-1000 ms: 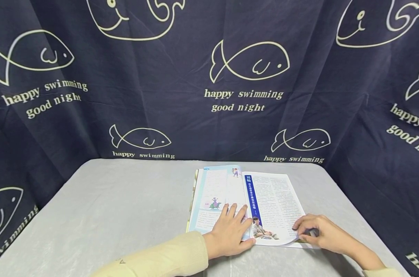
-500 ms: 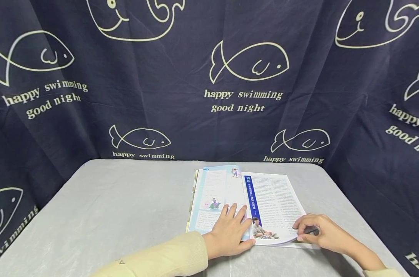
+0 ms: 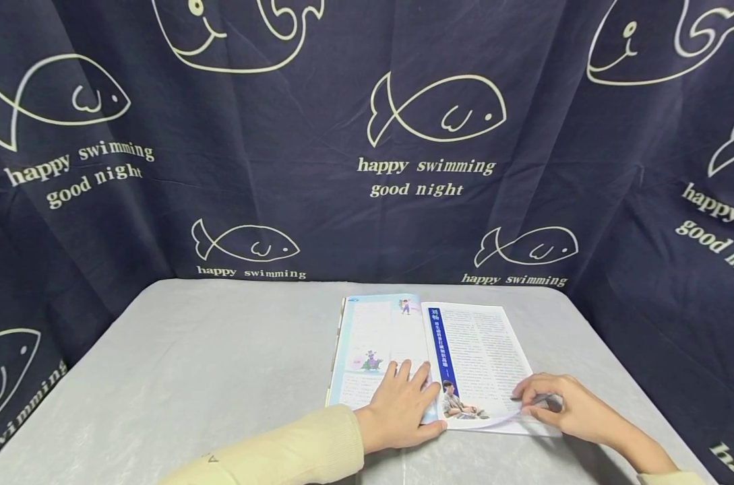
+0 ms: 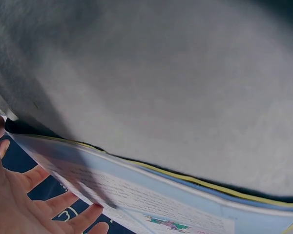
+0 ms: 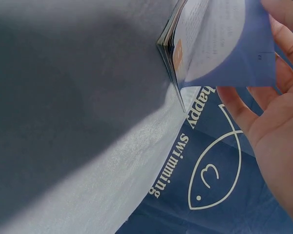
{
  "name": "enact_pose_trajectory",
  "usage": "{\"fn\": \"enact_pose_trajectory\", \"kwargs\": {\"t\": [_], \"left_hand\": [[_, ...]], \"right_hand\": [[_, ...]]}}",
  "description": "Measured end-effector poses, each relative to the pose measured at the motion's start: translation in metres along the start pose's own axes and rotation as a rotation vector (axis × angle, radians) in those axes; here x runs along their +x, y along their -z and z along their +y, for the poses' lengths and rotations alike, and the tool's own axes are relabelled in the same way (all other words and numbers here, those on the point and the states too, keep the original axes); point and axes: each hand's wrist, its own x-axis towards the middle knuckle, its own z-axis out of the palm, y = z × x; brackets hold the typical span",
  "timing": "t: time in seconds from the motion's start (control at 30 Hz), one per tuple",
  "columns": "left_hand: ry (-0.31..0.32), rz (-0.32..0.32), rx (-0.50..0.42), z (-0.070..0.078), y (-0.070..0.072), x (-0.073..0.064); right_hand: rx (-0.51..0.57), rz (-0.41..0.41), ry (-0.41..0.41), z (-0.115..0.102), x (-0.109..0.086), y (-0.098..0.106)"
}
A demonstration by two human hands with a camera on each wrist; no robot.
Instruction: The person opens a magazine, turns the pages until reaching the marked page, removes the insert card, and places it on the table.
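An open magazine point(image 3: 484, 343) lies on the table, a light-blue-bordered page point(image 3: 367, 337) on its left and a text page with a blue title strip point(image 3: 439, 343) on its right. My left hand point(image 3: 400, 407) rests with fingers spread on the lower part of the left page, beside the fold. At the lower right corner, my right hand point(image 3: 569, 407) pinches the right page, whose corner bends up off the sheets below. In the right wrist view the lifted page point(image 5: 256, 63) stands between thumb and fingers, its underside showing a blue border.
A grey-covered table point(image 3: 221, 364) carries the magazine right of its middle. Dark blue cloth point(image 3: 318, 168) printed with fish and lettering hangs behind the table and along both sides.
The left page has shifted slightly and lies flatter. Under the lifted right corner a white sheet now shows where a darker patch was. Both hands stay nearly in place.
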Motion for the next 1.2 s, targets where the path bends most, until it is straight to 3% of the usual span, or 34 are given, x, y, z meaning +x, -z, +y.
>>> {"fn": "enact_pose_trajectory", "kwargs": {"t": [0.33, 0.6, 1.2], "left_hand": [[-0.006, 0.011, 0.010, -0.001, 0.001, 0.000], [-0.018, 0.053, 0.014, -0.001, 0.002, 0.002], [-0.010, -0.002, 0.017, 0.007, 0.008, 0.006]], "right_hand": [[-0.107, 0.067, 0.013, 0.001, 0.001, 0.002], [-0.183, 0.128, -0.047, 0.002, 0.003, 0.004], [-0.236, 0.236, 0.024, 0.000, 0.016, 0.010]]}}
